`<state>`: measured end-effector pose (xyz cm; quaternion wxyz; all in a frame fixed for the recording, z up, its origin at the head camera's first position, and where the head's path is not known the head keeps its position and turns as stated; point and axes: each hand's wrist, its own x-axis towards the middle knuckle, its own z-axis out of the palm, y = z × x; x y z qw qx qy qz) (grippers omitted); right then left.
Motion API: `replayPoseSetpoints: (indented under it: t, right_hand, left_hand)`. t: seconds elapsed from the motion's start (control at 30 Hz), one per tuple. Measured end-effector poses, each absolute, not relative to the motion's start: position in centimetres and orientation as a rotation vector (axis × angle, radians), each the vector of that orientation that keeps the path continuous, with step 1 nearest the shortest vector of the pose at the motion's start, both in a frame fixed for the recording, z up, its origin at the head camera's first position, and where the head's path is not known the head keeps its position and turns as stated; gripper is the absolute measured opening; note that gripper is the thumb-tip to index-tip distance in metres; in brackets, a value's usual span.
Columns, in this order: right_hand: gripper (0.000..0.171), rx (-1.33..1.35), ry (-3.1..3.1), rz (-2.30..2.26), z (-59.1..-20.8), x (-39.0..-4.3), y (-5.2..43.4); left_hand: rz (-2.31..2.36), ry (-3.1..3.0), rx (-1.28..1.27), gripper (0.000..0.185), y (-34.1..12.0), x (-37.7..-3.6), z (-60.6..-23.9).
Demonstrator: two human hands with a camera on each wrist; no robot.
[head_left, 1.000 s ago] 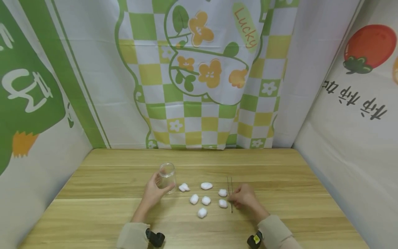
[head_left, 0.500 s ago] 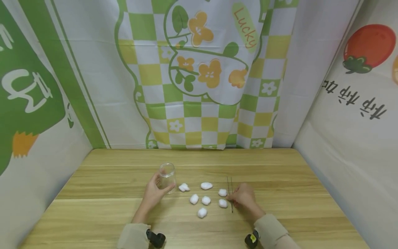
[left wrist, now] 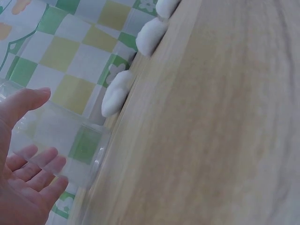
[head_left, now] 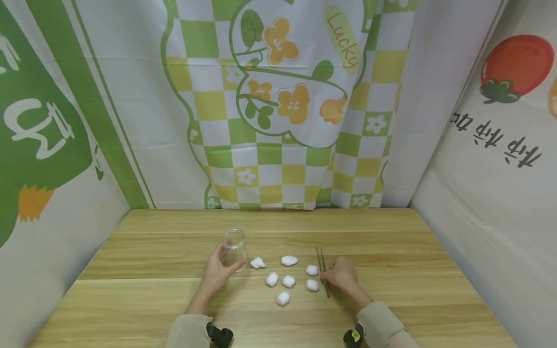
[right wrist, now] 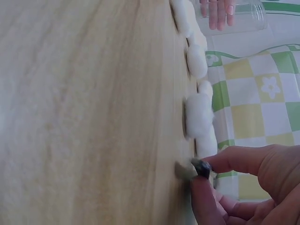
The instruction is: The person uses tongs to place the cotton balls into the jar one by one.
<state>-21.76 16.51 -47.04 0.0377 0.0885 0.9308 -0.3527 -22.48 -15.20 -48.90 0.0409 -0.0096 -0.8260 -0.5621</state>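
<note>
My left hand [head_left: 216, 271] holds a clear, open-topped jar [head_left: 235, 250] upright on the table, thumb on one side and fingers on the other. The left wrist view shows the fingertips through the jar's [left wrist: 86, 145] wall; nothing is visible inside. Between thumb and index finger, my right hand [head_left: 342, 274] pinches thin metal tweezers [head_left: 328, 291] close above the table. Their two tips point away from me, slightly apart. Just left of the tweezers lie two white cotton balls, one nearer [head_left: 312, 285] and one farther [head_left: 311, 270]. The right wrist view shows the tweezers' end [right wrist: 201, 167] end-on.
Several more cotton balls [head_left: 288, 281] lie scattered between the hands on the wooden table [head_left: 174, 251]. One loose-shaped cotton ball [head_left: 258, 262] sits right beside the jar. A checked curtain [head_left: 278, 174] hangs behind the table's far edge, with printed cloth [head_left: 487, 193] at the sides.
The tweezers' near end has swung slightly right and their arms look closer together and turned. My right hand has barely shifted. The left hand and jar stay in place.
</note>
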Motion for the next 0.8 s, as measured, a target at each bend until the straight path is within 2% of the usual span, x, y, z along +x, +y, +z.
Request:
replayPoseSetpoints:
  t: [0.13,0.33,0.5,0.67,0.8]
  right_hand:
    - [0.006,0.225,2.895,-1.041,-46.9,-21.8,16.9]
    - [0.022,0.109,2.928,-1.004,-46.4,-22.0,17.6]
    - [0.017,-0.062,2.971,-1.078,-46.5,-22.0,17.9]
    - [0.015,-0.215,2.878,-1.216,-46.6,-22.1,18.3]
    - [0.024,-0.382,2.830,-1.158,-46.6,-22.3,18.9]
  left_hand:
    - [-1.722,-2.528,-0.024,0.071,-15.2,-22.5,-49.0]
    - [-1.723,-2.520,-0.019,0.071,-15.2,-22.7,-49.2]
    - [-1.722,-2.515,-0.031,0.067,-15.2,-22.8,-49.2]
    - [-1.729,-2.497,-0.055,0.071,-15.1,-22.8,-49.4]
    - [-1.735,-2.482,-0.063,0.073,-15.1,-22.8,-49.6]
